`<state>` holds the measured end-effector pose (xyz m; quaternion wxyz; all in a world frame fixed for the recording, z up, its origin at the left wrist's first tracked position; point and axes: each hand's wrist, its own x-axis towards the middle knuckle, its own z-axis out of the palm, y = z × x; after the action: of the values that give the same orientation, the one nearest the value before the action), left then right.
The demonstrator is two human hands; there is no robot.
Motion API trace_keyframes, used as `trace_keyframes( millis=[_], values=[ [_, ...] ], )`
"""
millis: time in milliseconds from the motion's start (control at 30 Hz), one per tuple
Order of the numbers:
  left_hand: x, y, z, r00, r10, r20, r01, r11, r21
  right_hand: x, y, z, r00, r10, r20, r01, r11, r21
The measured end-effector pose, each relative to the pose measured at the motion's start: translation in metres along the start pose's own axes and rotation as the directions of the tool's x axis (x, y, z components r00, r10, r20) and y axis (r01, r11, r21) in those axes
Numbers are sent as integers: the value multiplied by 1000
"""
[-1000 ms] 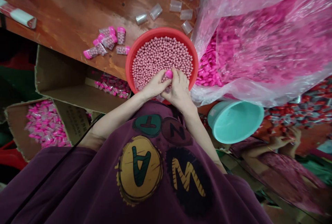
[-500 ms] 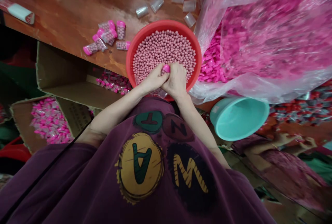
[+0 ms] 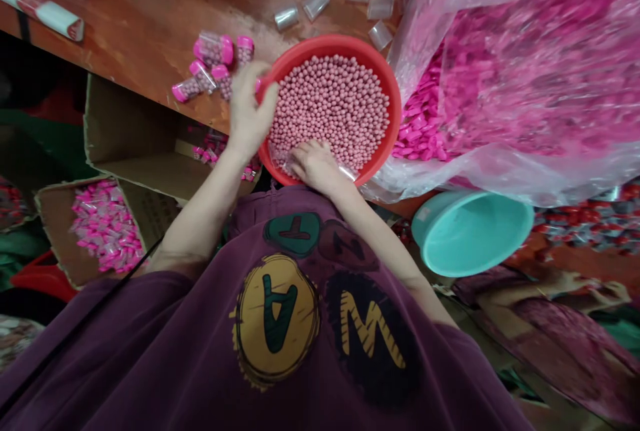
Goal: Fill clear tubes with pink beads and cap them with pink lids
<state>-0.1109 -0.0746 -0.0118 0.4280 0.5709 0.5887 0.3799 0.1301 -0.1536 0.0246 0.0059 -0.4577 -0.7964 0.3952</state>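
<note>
Now the red basin (image 3: 335,41) of pink beads (image 3: 330,101) sits at the surface's (image 3: 150,11) near edge. The left hand (image 3: 250,111) has parted from the right hand (image 3: 313,163) and grips the capped vial (image 3: 259,82) beside the filled vials (image 3: 213,61), so capping looks done. The right hand rests curled on the beads; its grip cannot be told.

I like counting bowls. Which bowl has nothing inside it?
The teal bowl, low at the right, is empty. The red bowl on the table is full of pink balls.
</note>
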Motion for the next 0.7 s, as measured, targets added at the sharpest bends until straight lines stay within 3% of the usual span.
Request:
trace_keyframes(
  millis=[100,200,267,333,400,467,500,633,700],
  values=[
    [-24,24,35,990,-139,-9,138,989,-56,8,20,7,985,104,-134,-63,958,280],
    [-42,39,63,942,-307,137,330,922,-202,8,50,9,941,250,-228,-39,748,663],
    [-46,43,76,896,-384,224,439,847,-300,6,61,11,921,310,-234,9,584,811],
    [-44,46,86,885,-408,226,464,819,-337,4,64,13,902,362,-235,48,455,889],
    [-39,49,91,907,-368,203,417,845,-334,3,59,12,879,427,-214,72,325,943],
    [-34,51,90,908,-313,278,400,846,-353,0,52,7,875,460,-152,81,171,982],
    [-32,53,88,886,-301,354,428,823,-373,-2,49,4,887,448,-108,77,88,993],
    [-25,60,79,719,-292,630,609,702,-370,-9,42,-12,949,310,51,16,-209,978],
    [-22,63,79,704,-281,653,623,685,-377,-8,40,-16,958,276,78,8,-297,955]
  ],
)
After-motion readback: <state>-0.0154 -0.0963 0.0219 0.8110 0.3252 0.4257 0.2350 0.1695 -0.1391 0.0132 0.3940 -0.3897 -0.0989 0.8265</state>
